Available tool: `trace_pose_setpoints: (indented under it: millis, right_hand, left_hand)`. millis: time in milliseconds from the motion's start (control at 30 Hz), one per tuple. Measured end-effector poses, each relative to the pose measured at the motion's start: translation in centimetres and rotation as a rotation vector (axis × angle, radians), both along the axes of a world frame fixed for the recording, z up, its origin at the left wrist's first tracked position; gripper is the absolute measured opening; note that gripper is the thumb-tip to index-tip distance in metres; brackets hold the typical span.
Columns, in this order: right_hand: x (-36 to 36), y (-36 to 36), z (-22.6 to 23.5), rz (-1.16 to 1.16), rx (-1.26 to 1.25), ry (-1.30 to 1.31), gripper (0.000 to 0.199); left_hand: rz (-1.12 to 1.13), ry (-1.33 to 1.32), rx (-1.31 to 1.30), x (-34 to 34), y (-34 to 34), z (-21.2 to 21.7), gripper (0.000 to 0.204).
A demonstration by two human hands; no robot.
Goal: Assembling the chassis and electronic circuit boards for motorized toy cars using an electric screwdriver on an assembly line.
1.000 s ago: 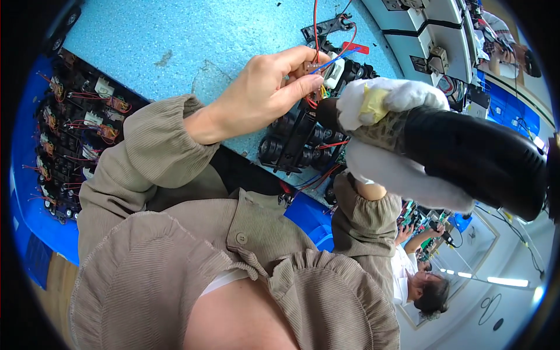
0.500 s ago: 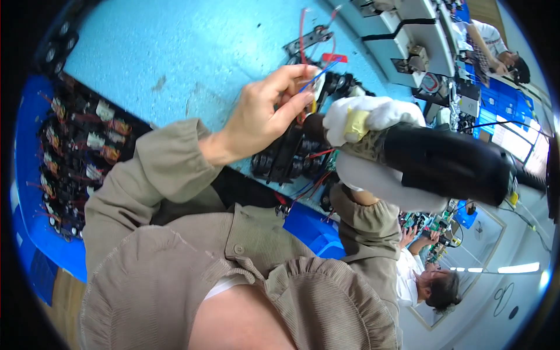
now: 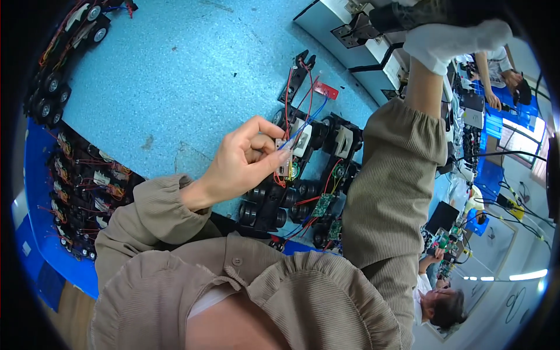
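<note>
My left hand (image 3: 251, 154) is pinched on thin blue wires (image 3: 304, 126) above a black toy-truck chassis (image 3: 271, 204). Beside its fingertips are a small circuit board (image 3: 286, 165), red wires and a white part (image 3: 303, 137) on the chassis. The blue wires run up to a small red strip (image 3: 325, 90), near the chassis's narrow far end (image 3: 294, 87). At the upper right my right hand (image 3: 455, 45), in a white glove, is closed around a black power tool (image 3: 402, 16); the top edge cuts off part of both.
A second wheeled chassis (image 3: 344, 143) with a green board (image 3: 321, 205) lies just right. More chassis (image 3: 52, 87) line the table's left edge, and a blue bin (image 3: 41, 233) holds several. Grey-blue boxes (image 3: 332, 29) stand at the back. Co-workers (image 3: 434, 306) sit at the right.
My right hand has lifted the power tool from the chassis up to the upper right. My left hand keeps its pinch on the blue wires, lower in the picture as the view has shifted.
</note>
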State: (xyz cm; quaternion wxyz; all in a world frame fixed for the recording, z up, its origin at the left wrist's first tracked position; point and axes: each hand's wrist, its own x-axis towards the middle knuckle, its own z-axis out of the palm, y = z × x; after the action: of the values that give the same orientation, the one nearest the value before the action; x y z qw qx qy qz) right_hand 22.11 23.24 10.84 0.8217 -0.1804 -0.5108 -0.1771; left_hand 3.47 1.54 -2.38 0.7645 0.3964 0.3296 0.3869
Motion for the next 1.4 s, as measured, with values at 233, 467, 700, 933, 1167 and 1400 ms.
trace_pose_setpoints:
  millis: [233,467,700,933,1167,1400]
  right_hand:
    - [3.9,-5.2,-2.4,0.875,-0.567,-0.441,0.061]
    - [7.7,-16.3,4.0,0.738,-0.71,-0.163,0.052]
    - [1.3,-22.5,1.4,0.968,-0.885,0.194,0.066]
    - [-0.5,-22.6,-0.9,0.938,-0.959,0.134,0.072]
    - [-0.3,-22.6,-1.4,0.947,-0.948,0.063,0.075]
    - [-1.4,-22.6,-2.3,0.967,-0.972,0.09,0.077]
  left_hand:
    - [-0.114,0.144,0.412,-2.5,0.5,0.7,0.048]
    - [-0.009,0.341,0.841,-2.2,0.8,0.7,0.055]
    - [0.01,0.412,0.911,-1.3,0.6,0.2,0.056]
    - [-0.029,0.433,0.931,-1.3,0.4,0.1,0.055]
    - [-0.033,0.464,0.944,-1.1,0.3,0.0,0.051]
    - [-0.02,0.465,0.929,-1.1,0.2,0.0,0.049]
